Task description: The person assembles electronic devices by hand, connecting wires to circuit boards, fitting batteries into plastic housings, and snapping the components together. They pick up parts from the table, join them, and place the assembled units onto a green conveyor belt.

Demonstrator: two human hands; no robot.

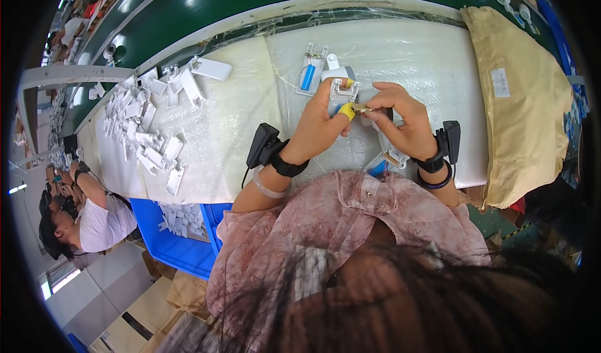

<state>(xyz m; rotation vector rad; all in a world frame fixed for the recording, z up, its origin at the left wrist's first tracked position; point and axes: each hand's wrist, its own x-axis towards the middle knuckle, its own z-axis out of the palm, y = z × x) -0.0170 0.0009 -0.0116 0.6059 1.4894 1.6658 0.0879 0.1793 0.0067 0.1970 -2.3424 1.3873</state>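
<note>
My left hand (316, 122), with yellow covers on its thumb and a fingertip, is closed around a white plastic housing (344, 91) with a bit of blue inside. My right hand (402, 120) pinches a small flat, metallic-looking piece (361, 108) against the housing, by the left thumb tip. What the piece is cannot be made out. Just beyond the hands lie an open white housing with a blue cylindrical cell (307, 77) and a white-and-grey plastic part (338, 71). Close to my body, below the right hand, another white assembly with a blue cell (378, 167) shows partly.
Loose white plastic pieces (150, 118) are heaped on the wrapped, pale table (250, 109) at left. A blue bin (181, 256) with small pale parts stands below. Brown paper (519, 109) covers the right end. Beyond runs a green conveyor (250, 8). Another person (100, 218) works far left.
</note>
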